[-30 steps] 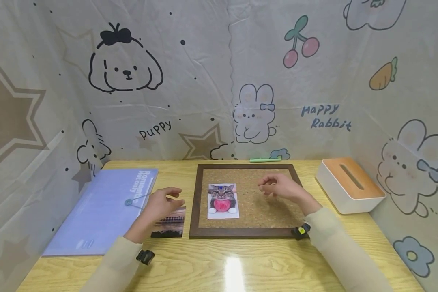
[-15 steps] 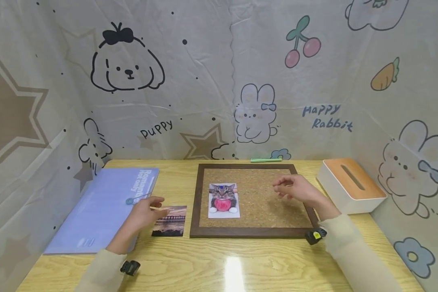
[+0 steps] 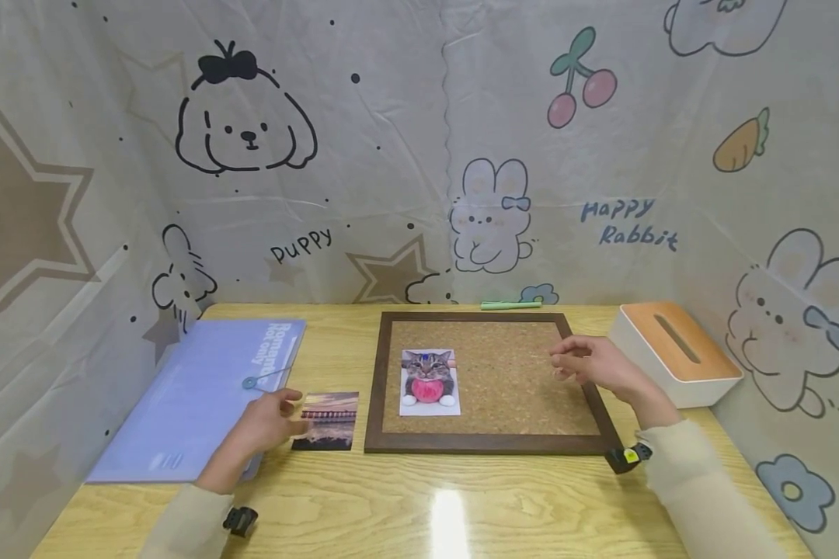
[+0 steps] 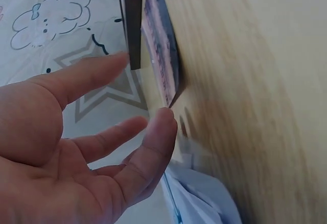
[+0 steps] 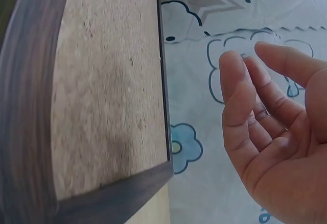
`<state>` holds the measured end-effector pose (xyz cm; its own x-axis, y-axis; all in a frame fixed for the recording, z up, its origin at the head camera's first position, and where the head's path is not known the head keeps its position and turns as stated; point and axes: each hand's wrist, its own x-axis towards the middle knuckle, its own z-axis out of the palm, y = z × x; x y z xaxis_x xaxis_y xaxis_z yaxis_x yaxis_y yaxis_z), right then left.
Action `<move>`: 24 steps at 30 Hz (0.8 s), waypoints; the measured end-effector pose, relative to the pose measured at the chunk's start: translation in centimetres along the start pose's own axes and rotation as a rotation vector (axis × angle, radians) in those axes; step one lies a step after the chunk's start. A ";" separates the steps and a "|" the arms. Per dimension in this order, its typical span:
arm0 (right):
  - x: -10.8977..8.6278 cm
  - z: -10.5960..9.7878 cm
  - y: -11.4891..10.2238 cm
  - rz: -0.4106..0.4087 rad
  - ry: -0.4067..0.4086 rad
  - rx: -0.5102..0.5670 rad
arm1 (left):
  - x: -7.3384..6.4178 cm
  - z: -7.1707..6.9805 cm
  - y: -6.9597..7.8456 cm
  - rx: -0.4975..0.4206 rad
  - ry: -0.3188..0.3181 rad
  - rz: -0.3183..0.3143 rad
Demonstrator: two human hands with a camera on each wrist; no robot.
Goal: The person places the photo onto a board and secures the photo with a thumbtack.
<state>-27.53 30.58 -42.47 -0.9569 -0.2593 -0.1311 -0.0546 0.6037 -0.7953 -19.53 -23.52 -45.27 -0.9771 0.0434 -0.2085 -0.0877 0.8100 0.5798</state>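
My left hand [image 3: 262, 427] hovers at the left edge of a landscape photo [image 3: 332, 423] that lies on the table. Its thumb and fingers are apart, with nothing between them in the left wrist view. My right hand [image 3: 597, 369], fingers loosely bent and holding nothing, is over the right side of a cork board [image 3: 503, 380] with a dark wooden frame. On the left part of the cork lies a photo of a cat [image 3: 429, 365] with a pink round thing.
A bluish-purple document folder [image 3: 189, 404] with a string closure lies at the left. At the back right stands a white tissue box [image 3: 678, 349] with a wooden lid. Green pens [image 3: 510, 306] lie behind the board, near the patterned curtain [image 3: 391, 116].
Both hands have moved apart: the left hand leftward and slightly toward me, uncovering more of the landscape photo, the right hand rightward across the cork board. The photos have stayed put.
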 end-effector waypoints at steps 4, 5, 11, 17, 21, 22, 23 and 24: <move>-0.4 -0.5 0.4 0.006 0.012 0.024 | 0.1 0.4 0.0 0.034 0.012 0.017; -0.5 -0.6 0.5 0.007 0.015 0.032 | 0.1 0.5 0.0 0.042 0.021 0.020; -1.2 -1.1 0.9 0.018 0.028 0.044 | 0.3 1.1 0.1 0.110 0.075 0.037; -1.6 -1.4 1.1 0.026 0.028 0.029 | 0.5 1.6 0.0 0.154 0.101 0.037; -1.8 -1.5 1.2 0.036 0.027 0.038 | 0.6 1.6 -0.1 0.146 0.098 0.037; -1.9 -1.6 1.3 0.039 0.028 0.037 | 0.7 1.5 -0.1 0.141 0.096 0.038; -1.9 -1.6 1.4 0.041 0.029 0.037 | 0.7 1.5 -0.1 0.136 0.094 0.039; -2.0 -1.7 1.5 0.043 0.031 0.034 | 0.7 1.5 -0.1 0.131 0.089 0.040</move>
<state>-26.21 33.25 -42.44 -0.9664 -0.2100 -0.1480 -0.0037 0.5875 -0.8092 -19.91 -22.68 -46.63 -0.9932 0.0301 -0.1129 -0.0277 0.8782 0.4775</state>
